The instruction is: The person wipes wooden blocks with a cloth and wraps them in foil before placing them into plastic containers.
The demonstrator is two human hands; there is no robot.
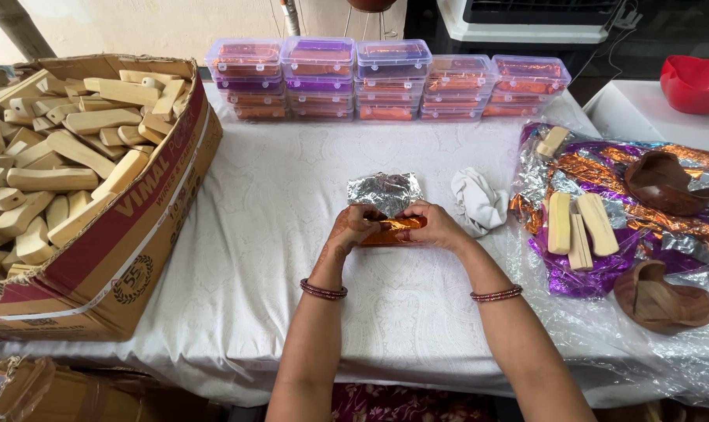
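1. A person's left hand (353,227) and right hand (436,225) both close around an orange foil-wrapped piece (393,230) at mid-table.
2. Silver foil (385,191) lies just behind; a white cloth (478,201) sits beside.
3. A cardboard box (128,234) of wooden blocks stands left.

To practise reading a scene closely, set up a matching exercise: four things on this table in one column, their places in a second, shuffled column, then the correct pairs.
Things:
1. cardboard box of wooden blocks
2. stacked clear plastic boxes
3. white cloth
4. orange foil piece

Places:
A. along the far edge of the table
B. between the left hand and the right hand
C. at the left end of the table
D. just right of the hands, crumpled

Pairs: 1-C, 2-A, 3-D, 4-B
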